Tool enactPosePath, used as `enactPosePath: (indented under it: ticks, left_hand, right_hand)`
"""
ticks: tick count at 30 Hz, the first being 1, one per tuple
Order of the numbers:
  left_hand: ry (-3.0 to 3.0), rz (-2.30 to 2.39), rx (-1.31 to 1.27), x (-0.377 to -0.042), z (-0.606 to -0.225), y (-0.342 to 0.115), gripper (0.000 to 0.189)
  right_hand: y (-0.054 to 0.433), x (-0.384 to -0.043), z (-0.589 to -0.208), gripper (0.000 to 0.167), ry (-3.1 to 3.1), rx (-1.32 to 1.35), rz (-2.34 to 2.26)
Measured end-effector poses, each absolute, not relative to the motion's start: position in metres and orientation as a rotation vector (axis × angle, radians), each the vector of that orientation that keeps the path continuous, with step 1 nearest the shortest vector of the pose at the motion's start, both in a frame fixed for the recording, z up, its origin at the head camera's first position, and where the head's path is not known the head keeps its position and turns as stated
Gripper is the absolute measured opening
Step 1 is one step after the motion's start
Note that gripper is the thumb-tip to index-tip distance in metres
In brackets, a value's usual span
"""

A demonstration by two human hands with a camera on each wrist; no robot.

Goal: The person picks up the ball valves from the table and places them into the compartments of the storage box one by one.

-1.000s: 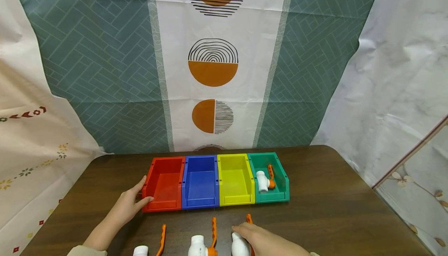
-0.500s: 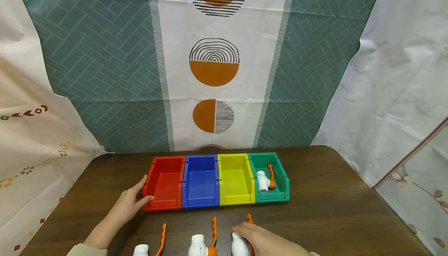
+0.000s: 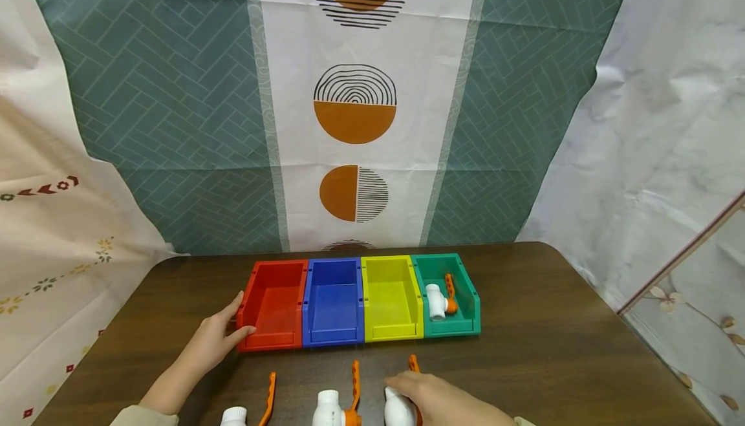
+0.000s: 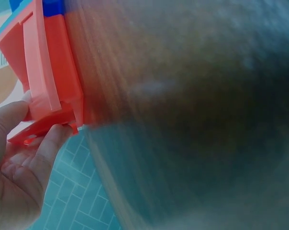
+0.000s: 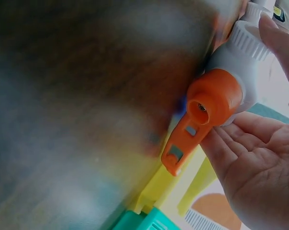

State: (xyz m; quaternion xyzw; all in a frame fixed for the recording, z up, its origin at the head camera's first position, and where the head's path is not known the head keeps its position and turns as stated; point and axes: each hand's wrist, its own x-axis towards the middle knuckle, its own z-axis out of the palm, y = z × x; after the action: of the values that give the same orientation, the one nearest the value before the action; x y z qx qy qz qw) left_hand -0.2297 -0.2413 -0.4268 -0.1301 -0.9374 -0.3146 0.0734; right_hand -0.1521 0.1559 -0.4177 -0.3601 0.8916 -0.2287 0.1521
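So one valve [image 3: 438, 301] lies in the green bin [image 3: 465, 322]; three remain, and the right hand [image 3: 427, 400] fingers curl round the third valve [image 5: 233, 81], while the left hand [image 3: 215, 339] grips the red bin [image 3: 273, 339].

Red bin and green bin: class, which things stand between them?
Head view: between the red bin and green bin stand the blue bin and yellow bin.

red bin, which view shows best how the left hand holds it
Left wrist: the left hand pinches the red bin at its corner, thumb and fingers visible. Head view shows the grip small; right wrist shows neither.
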Motion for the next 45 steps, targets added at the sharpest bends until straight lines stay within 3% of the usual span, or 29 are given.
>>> enactPosePath:
  ticks: [17,24,33,45]
  left_hand:
    - [-2.821,-0.939,-0.392,-0.230,-0.429,-0.241,0.078]
    - [-2.832,-0.930,-0.382,-0.230,-0.429,-0.243,0.079]
    - [-2.831,-0.930,-0.378,-0.230,-0.429,-0.243,0.079]
    - [-2.832,-0.947,-0.392,-0.232,-0.427,-0.243,0.079]
  right_hand:
    - [0.156,-0.159,-0.424,0.067,2.545,-1.041,-0.628]
    - [0.161,-0.170,-0.453,0.070,2.555,-1.094,-0.614]
    - [0.151,-0.159,-0.422,0.062,2.597,-1.249,-0.551]
    - [0.150,-0.157,-0.407,0.070,2.560,-1.016,-0.617]
